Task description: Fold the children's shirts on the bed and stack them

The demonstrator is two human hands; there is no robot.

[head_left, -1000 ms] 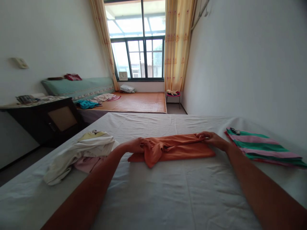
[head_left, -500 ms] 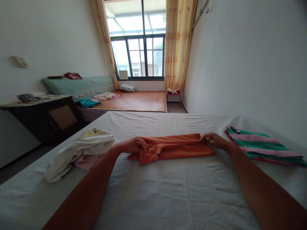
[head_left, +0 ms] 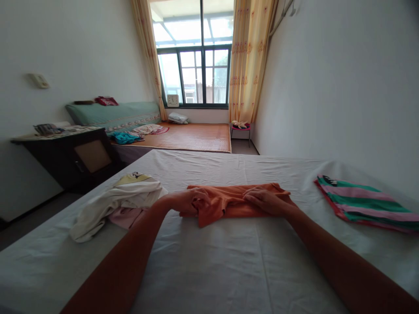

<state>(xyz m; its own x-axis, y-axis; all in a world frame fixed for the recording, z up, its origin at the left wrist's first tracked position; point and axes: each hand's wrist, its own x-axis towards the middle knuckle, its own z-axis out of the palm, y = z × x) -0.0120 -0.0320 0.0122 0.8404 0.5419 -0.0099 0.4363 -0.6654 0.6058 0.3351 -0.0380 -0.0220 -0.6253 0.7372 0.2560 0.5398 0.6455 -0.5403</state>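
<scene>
An orange T-shirt (head_left: 235, 212) lies folded into a long strip on the white sheet, a sleeve-like flap hanging toward me near its left end. My left hand (head_left: 190, 201) is closed on the cloth at that end, its fingers curled over the fabric. Farther right, my right hand (head_left: 263, 201) rests on top of the shirt, fingers stretched out leftward over the cloth. Part of the shirt's right end is hidden under this hand and wrist.
A rumpled white garment (head_left: 121, 198) with a pink cloth (head_left: 126, 217) lies on the left. Folded striped clothing (head_left: 366, 198) in green and pink lies on the right, near the wall. Beyond the sheet stand a mat-covered bed (head_left: 196, 135) and a dark cabinet (head_left: 62, 161).
My right hand has let go of the shirt's right end and slid left onto its middle. My left hand still grips the left end. The view has shifted slightly.
</scene>
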